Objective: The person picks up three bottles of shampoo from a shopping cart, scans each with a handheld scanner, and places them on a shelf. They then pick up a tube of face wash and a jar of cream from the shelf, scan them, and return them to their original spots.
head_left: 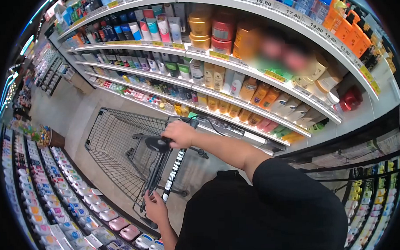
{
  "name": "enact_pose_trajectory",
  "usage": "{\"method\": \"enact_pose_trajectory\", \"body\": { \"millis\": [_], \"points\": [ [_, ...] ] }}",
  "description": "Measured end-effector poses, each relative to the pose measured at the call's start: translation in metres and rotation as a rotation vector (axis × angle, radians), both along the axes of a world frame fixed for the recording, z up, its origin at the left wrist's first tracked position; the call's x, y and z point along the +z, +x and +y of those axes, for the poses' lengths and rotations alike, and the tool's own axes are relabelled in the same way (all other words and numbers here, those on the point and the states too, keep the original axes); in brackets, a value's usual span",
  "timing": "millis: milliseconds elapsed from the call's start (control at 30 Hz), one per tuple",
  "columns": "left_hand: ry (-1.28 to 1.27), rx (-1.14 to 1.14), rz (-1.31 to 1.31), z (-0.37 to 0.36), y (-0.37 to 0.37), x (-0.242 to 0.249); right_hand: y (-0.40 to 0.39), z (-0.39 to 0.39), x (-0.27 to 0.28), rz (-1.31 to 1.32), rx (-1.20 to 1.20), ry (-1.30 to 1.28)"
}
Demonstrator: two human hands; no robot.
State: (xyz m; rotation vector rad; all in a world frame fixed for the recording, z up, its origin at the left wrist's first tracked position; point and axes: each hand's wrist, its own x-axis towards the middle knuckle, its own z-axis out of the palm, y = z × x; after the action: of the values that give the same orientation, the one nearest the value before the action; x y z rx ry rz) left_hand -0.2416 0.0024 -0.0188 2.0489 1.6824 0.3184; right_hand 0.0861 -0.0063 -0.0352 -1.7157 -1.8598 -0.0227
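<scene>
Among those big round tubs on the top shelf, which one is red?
The red tub is the middle one, stacked over a second red tub. A gold tub stands to its left and an orange tub to its right.

Both hands grip the handle (173, 172) of a wire shopping cart (121, 149) in a store aisle: the right hand (179, 133) at its far end, the left hand (155, 208) at its near end. Shelves (251, 74) of bottles and jars rise alongside.
</scene>
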Motion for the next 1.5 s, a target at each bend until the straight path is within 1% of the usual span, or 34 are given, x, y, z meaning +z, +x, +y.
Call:
{"method": "enact_pose_trajectory", "body": {
  "millis": [33, 100, 133, 167, 233, 267, 300, 367, 400, 433, 500, 533, 567, 600, 633, 667, 700, 767, 800, 867, 900, 967, 1033, 1100, 1167, 1200, 1233, 1300, 1367, 1400, 1433, 1467, 1500],
  "points": [
    [0.033, -0.003, -0.018, 0.005, -0.002, -0.004, -0.002, 0.003, 0.000, -0.003, 0.013, 0.008],
    [0.063, 0.012, -0.072, 0.013, -0.006, -0.012, -0.002, 0.010, 0.002, 0.014, -0.068, 0.161],
    [0.082, 0.014, -0.120, 0.019, -0.009, -0.014, -0.008, 0.006, 0.005, 0.080, -0.102, 0.195],
    [0.088, 0.019, -0.120, 0.026, -0.011, -0.017, -0.013, -0.003, 0.007, 0.081, -0.097, 0.201],
    [0.121, 0.006, -0.119, 0.037, -0.015, -0.020, -0.022, -0.037, 0.016, 0.173, -0.204, 0.217],
    [0.129, 0.022, -0.083, 0.037, -0.011, -0.006, -0.023, -0.059, 0.010, 0.206, -0.229, 0.132],
    [0.126, 0.007, -0.076, 0.040, -0.013, -0.007, -0.024, -0.085, 0.003, 0.240, -0.259, 0.045],
    [0.168, 0.024, -0.089, 0.054, -0.017, -0.011, -0.030, -0.139, -0.031, 0.388, -0.425, -0.049],
    [0.165, 0.057, 0.015, 0.063, -0.020, -0.015, -0.030, -0.169, -0.056, 0.452, -0.527, -0.233],
    [0.189, 0.035, -0.015, 0.068, -0.022, -0.014, -0.029, -0.201, -0.086, 0.522, -0.627, -0.422],
    [0.239, 0.026, 0.013, 0.080, -0.024, -0.013, -0.033, -0.282, -0.155, 0.634, -0.812, -0.748],
    [0.252, 0.017, 0.010, 0.087, -0.026, -0.014, -0.040, -0.322, -0.172, 0.583, -0.912, -0.924],
    [0.267, 0.013, 0.006, 0.095, -0.027, -0.014, -0.050, -0.372, -0.204, 0.597, -0.980, -0.962],
    [0.282, 0.007, 0.014, 0.101, -0.026, -0.012, -0.057, -0.410, -0.211, 0.622, -1.031, -1.120],
    [0.304, -0.020, 0.008, 0.111, -0.029, -0.015, -0.064, -0.441, -0.205, 0.725, -1.057, -1.266],
    [0.316, -0.038, 0.070, 0.119, -0.032, -0.017, -0.079, -0.469, -0.201, 0.871, -1.212, -1.249],
    [0.328, -0.060, 0.133, 0.126, -0.032, -0.016, -0.088, -0.488, -0.192, 1.009, -1.284, -1.242],
    [0.379, -0.058, 0.350, 0.147, -0.037, -0.027, -0.110, -0.519, -0.189, 1.155, -1.427, -1.065],
    [0.335, -0.046, 0.368, 0.152, -0.035, -0.025, -0.119, -0.529, -0.188, 1.175, -1.450, -1.073],
    [0.283, -0.006, 0.387, 0.166, -0.034, -0.029, -0.137, -0.539, -0.187, 1.390, -1.572, -0.659],
    [0.292, 0.027, 0.365, 0.171, -0.033, -0.033, -0.143, -0.537, -0.182, 1.404, -1.588, -0.660],
    [0.304, 0.007, 0.403, 0.178, -0.031, -0.032, -0.147, -0.531, -0.171, 1.302, -1.732, -0.575],
    [0.292, 0.002, 0.398, 0.181, -0.029, -0.032, -0.148, -0.530, -0.173, 1.345, -1.752, -0.551],
    [0.283, -0.002, 0.406, 0.186, -0.026, -0.036, -0.151, -0.532, -0.186, 1.255, -1.715, -0.513],
    [0.351, 0.021, 0.420, 0.187, -0.032, -0.043, -0.152, -0.537, -0.204, 1.145, -1.651, -0.478],
    [0.313, 0.049, 0.439, 0.170, -0.024, -0.030, -0.151, -0.539, -0.208, 1.180, -1.654, -0.493],
    [0.380, 0.031, 0.417, 0.178, -0.032, -0.042, -0.150, -0.541, -0.210, 1.221, -1.657, -0.515],
    [0.355, 0.004, 0.450, 0.169, -0.032, -0.038, -0.151, -0.545, -0.218, 1.236, -1.641, -0.469],
    [0.560, -0.052, 0.392, 0.140, -0.035, -0.041, -0.155, -0.550, -0.222, 1.215, -1.630, -0.515],
    [0.764, -0.013, 0.497, 0.123, -0.039, -0.052, -0.160, -0.552, -0.225, 1.231, -1.630, -0.525],
    [0.967, -0.030, 0.466, 0.109, -0.044, -0.064, -0.163, -0.555, -0.229, 1.272, -1.602, -0.523],
    [0.903, -0.102, 0.426, 0.093, -0.052, -0.074, -0.166, -0.557, -0.233, 1.312, -1.574, -0.518],
    [0.837, -0.173, 0.386, 0.061, -0.054, -0.076, -0.170, -0.559, -0.237, 1.324, -1.573, -0.519]
  ]
}}
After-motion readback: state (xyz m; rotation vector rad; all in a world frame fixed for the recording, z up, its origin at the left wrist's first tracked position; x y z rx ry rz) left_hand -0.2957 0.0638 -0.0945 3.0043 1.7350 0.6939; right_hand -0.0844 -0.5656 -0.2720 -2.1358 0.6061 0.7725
